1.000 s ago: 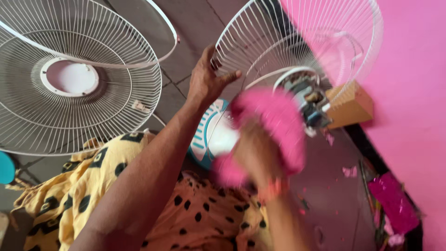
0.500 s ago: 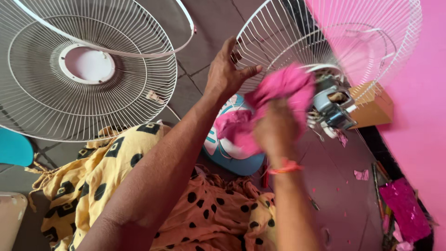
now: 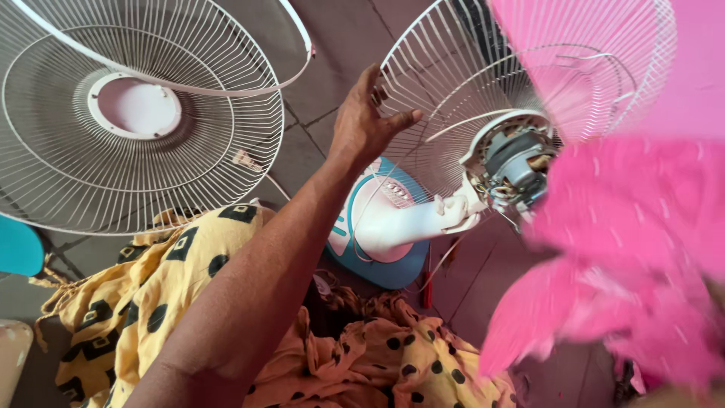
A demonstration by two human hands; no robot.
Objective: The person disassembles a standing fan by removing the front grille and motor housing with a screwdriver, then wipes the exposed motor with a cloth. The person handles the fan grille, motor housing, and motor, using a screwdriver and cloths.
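My left hand (image 3: 366, 125) reaches forward, fingers spread against the rim of a white wire fan guard (image 3: 445, 83) that stands upright on a fan. Behind the guard's hub the bare motor (image 3: 513, 162) shows, mounted on a white neck (image 3: 408, 223) above a teal and white base (image 3: 381, 261). A pink cloth (image 3: 627, 249) fills the right side, close to the camera and blurred. My right hand (image 3: 683, 397) is almost wholly hidden under the cloth at the bottom right corner and grips it.
A second white wire guard (image 3: 136, 113) with a loose ring band lies on the tiled floor at the left. A yellow garment with black dots (image 3: 151, 302) covers my lap. A pink wall (image 3: 695, 68) stands to the right. A teal object (image 3: 15, 245) sits at the left edge.
My right hand has pulled the pink cloth off the motor, toward the camera and to the lower right, baring the motor. My left hand stays on the guard's rim.
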